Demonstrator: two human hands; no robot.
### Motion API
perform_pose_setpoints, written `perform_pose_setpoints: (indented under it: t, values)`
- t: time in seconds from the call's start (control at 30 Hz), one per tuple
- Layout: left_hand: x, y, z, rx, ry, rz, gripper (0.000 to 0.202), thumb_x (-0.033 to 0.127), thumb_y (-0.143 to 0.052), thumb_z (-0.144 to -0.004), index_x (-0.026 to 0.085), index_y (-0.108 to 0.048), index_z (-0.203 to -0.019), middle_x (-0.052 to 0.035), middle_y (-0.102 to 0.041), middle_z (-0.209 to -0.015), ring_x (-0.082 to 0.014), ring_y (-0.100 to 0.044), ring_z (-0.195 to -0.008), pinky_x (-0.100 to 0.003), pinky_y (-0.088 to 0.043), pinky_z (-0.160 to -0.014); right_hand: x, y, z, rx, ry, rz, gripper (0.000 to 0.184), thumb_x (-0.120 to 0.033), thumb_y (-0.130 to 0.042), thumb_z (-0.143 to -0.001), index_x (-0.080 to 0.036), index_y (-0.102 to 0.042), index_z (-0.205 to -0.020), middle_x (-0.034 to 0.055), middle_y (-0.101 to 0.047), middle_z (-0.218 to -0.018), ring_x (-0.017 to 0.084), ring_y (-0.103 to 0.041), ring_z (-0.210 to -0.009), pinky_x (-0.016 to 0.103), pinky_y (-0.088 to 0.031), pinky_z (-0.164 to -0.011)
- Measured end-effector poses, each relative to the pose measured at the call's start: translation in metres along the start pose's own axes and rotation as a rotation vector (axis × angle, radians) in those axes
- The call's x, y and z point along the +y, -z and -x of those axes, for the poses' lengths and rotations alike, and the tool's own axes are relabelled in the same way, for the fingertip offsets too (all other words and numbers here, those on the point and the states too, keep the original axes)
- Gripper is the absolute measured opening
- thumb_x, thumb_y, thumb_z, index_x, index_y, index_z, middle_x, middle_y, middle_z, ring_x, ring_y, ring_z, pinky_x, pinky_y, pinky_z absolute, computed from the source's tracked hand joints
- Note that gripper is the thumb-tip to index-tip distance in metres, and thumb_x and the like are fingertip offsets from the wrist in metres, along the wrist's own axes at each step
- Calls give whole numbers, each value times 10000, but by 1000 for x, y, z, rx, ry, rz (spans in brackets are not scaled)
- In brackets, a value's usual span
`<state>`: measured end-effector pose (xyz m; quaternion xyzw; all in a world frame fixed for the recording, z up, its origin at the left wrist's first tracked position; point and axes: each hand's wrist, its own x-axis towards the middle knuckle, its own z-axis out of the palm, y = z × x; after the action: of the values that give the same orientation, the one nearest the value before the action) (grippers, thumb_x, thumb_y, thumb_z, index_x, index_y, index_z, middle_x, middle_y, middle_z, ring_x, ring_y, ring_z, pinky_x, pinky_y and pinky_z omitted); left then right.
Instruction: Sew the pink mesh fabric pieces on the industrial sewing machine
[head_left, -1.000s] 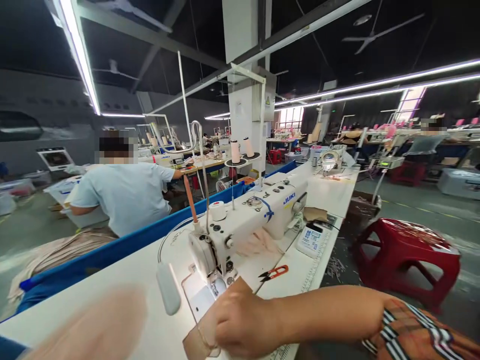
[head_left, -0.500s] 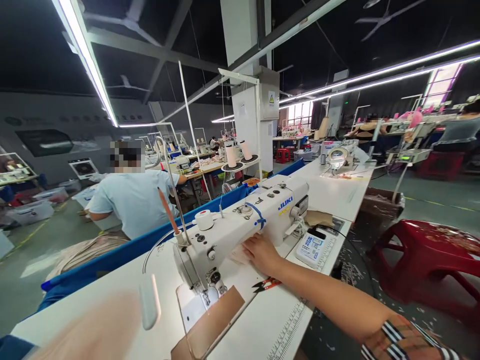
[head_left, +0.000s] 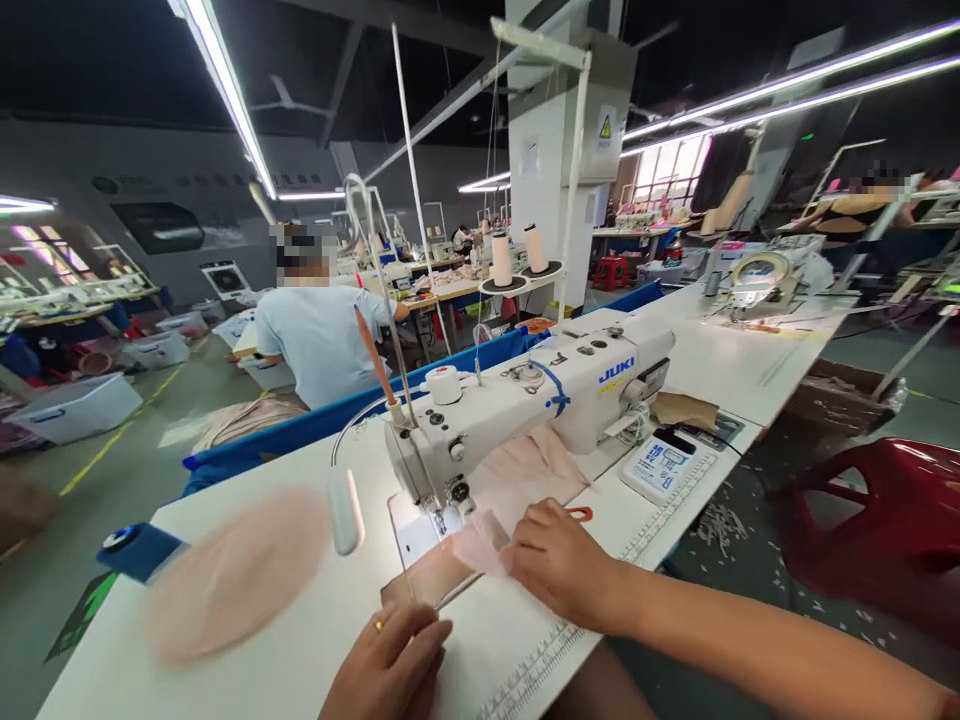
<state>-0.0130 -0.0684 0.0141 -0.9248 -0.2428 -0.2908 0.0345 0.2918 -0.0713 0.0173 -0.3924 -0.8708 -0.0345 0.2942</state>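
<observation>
My right hand [head_left: 559, 562] has its fingers closed on an edge of thin pale pink fabric [head_left: 480, 540], in front of the needle area of the white sewing machine [head_left: 510, 405]. More pale fabric [head_left: 536, 465] lies bunched under the machine's arm. My left hand [head_left: 394, 660], with a ring on one finger, is curled at the near edge of the brown plate [head_left: 427, 580]; its fingertips are partly hidden. A blurred, rounded piece of pale fabric [head_left: 240, 580] is on the table to the left. Only the orange handle of the thread snips [head_left: 580, 514] shows behind my right hand.
A white control box [head_left: 660, 465] sits right of the machine, beside a ruler strip [head_left: 637, 540]. Thread cones [head_left: 501, 260] stand on a rack behind. A person in a light blue shirt [head_left: 322, 340] sits beyond the blue cloth trough. A red stool [head_left: 877, 530] stands right.
My right hand has come from under the machine's arm toward me, drawing fabric forward. The left hand, a blur at far left before, now rests near the plate. The view has turned left.
</observation>
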Motion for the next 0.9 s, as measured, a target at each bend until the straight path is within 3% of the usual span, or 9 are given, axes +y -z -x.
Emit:
perform_pose_setpoints:
  t: [0.07, 0.13, 0.27, 0.4, 0.53, 0.67, 0.73, 0.83, 0.9]
  values:
    - [9, 2, -6, -15, 61, -27, 346, 108, -513, -975, 257, -660, -1250, -88, -763, -1150, -203, -739, -989, -280, -620, -856, -23, 3, 6, -77, 168, -162, 199, -349, -605, -1053, -194, -680, -1152, 42, -710, -930, 210, -554, -866, 372, -365, -811]
    - [16, 1, -9, -58, 79, -70, 400, 115, -517, -966, 247, -628, -1327, -105, -734, -1281, -243, -714, -1118, -355, -614, -942, -32, 5, 7, -120, 230, -291, 273, -413, -575, -1072, -192, -652, -1213, 45, -714, -952, 203, -573, -879, 362, -386, -826]
    - [20, -7, -13, -163, 41, -128, 383, 109, -507, -950, 196, -616, -1307, -124, -693, -1386, -296, -672, -1224, -440, -598, -954, -19, 0, 1, -82, 86, -329, 208, -258, -519, -1084, -170, -644, -1225, 97, -714, -1078, 223, -589, -978, 363, -436, -893]
    - [18, -7, -8, -217, 57, -125, 198, 90, -518, -941, 204, -646, -1039, -71, -771, -1056, -255, -722, -941, -407, -574, -820, -7, -13, 1, -154, 30, -188, 190, -168, -574, -1028, -172, -643, -1206, 100, -714, -1140, 257, -590, -1017, 395, -454, -887]
    - [21, 10, 12, -244, 102, -119, 229, 73, -509, -912, 215, -570, -744, -15, -666, -729, -191, -601, -625, -340, -483, -655, -17, -20, 6, -180, 68, -140, 111, -155, -589, -1005, -171, -644, -1101, 80, -702, -1066, 242, -589, -980, 384, -453, -858]
    - [23, 38, 11, -435, 420, 127, 207, 270, -542, -972, 237, -620, -783, 12, -653, -664, -177, -598, -586, -290, -410, -560, -30, -24, 6, -166, 112, -141, 82, -138, -598, -972, -179, -628, -1036, 66, -683, -1015, 222, -566, -908, 372, -450, -833]
    - [16, 45, -5, -426, 614, 150, 322, 390, -461, -1042, 233, -617, -807, -1, -665, -707, -187, -624, -643, -296, -434, -603, -35, -28, 5, -149, 126, -154, 94, -127, -592, -964, -180, -622, -1036, 66, -678, -1008, 220, -560, -897, 370, -454, -828]
    - [-2, 35, -32, -292, 719, 91, 287, 485, -544, -986, 217, -648, -983, -68, -702, -946, -262, -648, -868, -359, -481, -746, -39, -31, 3, -145, 133, -168, 128, -107, -568, -968, -177, -620, -1062, 74, -678, -1013, 223, -562, -894, 368, -464, -818]
    - [-15, 19, -44, -344, 769, 84, 268, 469, -677, -888, 207, -621, -883, -72, -676, -914, -281, -625, -876, -363, -466, -738, -37, -29, 5, -171, 131, -177, 154, -99, -557, -974, -175, -622, -1091, 84, -682, -1033, 230, -573, -912, 370, -472, -820]
